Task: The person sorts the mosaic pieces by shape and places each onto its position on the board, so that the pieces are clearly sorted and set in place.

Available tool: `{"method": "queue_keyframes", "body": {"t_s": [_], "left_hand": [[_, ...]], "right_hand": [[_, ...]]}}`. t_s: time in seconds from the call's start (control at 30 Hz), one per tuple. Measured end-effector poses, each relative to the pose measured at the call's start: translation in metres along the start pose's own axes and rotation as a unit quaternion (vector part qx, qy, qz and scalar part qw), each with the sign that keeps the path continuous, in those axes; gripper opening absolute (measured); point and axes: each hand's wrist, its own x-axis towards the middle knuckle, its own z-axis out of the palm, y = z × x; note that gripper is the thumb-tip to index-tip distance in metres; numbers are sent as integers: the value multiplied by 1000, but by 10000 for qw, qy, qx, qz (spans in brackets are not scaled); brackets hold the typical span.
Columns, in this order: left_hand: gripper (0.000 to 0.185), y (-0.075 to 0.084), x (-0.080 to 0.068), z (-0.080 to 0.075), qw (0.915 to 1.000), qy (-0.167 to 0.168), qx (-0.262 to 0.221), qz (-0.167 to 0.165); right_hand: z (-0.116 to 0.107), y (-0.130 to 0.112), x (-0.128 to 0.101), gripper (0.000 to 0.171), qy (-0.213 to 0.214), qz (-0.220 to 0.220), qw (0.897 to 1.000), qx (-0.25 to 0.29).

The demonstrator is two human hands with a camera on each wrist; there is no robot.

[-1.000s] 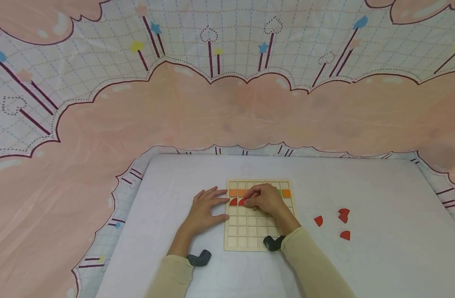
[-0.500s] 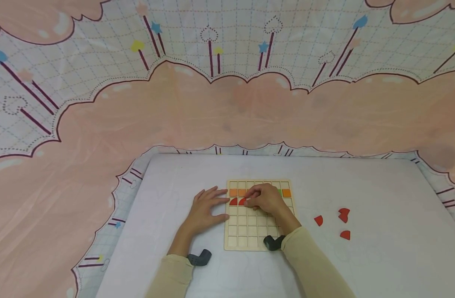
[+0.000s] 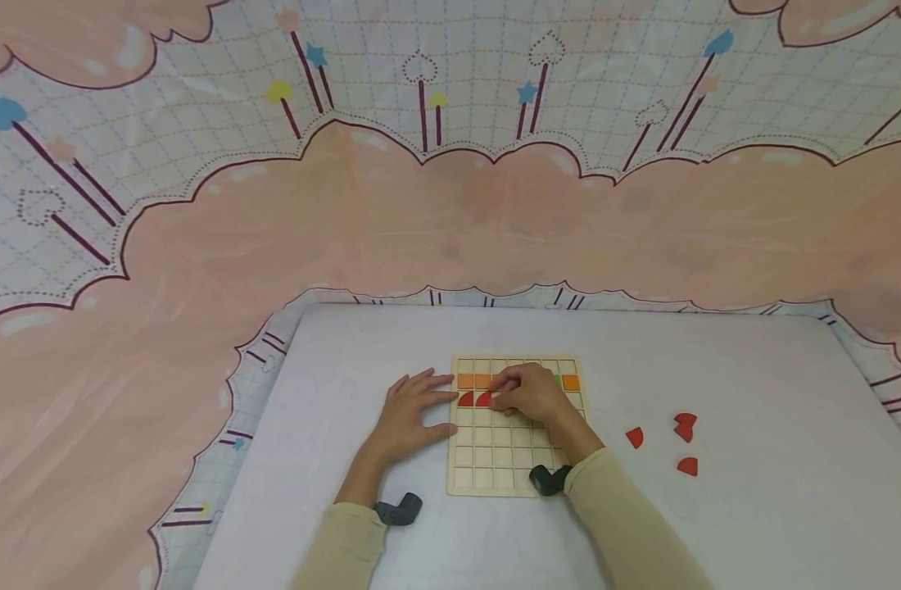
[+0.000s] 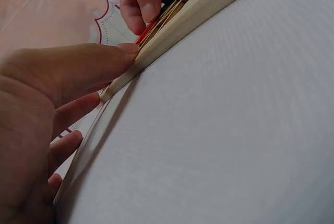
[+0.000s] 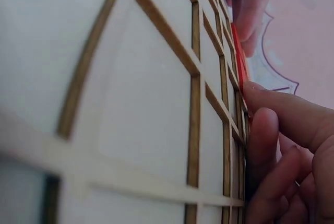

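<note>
Two hands [image 3: 527, 395] [image 3: 409, 414] touch the wooden grid board [image 3: 495, 459].

Both hands crowd the grid board's [image 3: 495, 459] upper rows (lower cells lie open).

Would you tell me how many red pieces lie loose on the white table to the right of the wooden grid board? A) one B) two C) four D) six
C: the head view shows four red pieces loose on the table, right of the wooden grid board.
</note>
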Motion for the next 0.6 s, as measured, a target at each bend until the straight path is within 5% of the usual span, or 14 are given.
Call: {"method": "queue_keyframes", "body": {"t_s": [0.3, 0.6], "left_hand": [[51, 2, 1, 0, 10000, 23, -46, 8], [51, 2, 0, 0, 9999, -74, 1, -85]], "right_hand": [[-20, 3, -13, 20, -231, -147, 9996, 55], [-67, 13, -36, 22, -139, -405, 9978, -506]]}}
